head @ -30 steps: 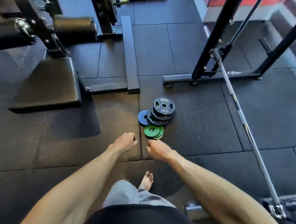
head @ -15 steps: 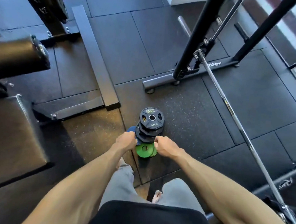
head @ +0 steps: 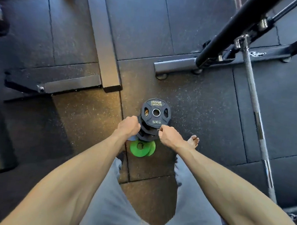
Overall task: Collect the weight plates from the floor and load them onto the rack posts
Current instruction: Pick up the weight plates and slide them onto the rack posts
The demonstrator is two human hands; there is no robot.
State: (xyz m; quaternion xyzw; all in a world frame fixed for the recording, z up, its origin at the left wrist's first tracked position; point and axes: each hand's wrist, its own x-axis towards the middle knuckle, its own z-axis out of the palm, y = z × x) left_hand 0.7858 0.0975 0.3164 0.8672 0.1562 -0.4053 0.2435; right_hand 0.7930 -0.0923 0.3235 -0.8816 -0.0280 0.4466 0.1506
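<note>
Bent over a stack of black round rubber weight plates (head: 155, 113), top one marked 5KG, lying on the speckled black rubber floor (head: 197, 105) at frame centre. Gripping it with the left hand (head: 128, 126) at its nine o'clock, fingers curled round the rim, and the right hand (head: 169, 136) at its five o'clock, fingers likewise curled onto the edge. Touching the stack at six o'clock, two small green round plates (head: 140, 148). Well apart at three o'clock, a silver steel barbell (head: 255, 109).

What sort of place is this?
Most likely a gym: a stack of black weight plates marked 5KG, a steel barbell, and rubber floor tiles.
</note>
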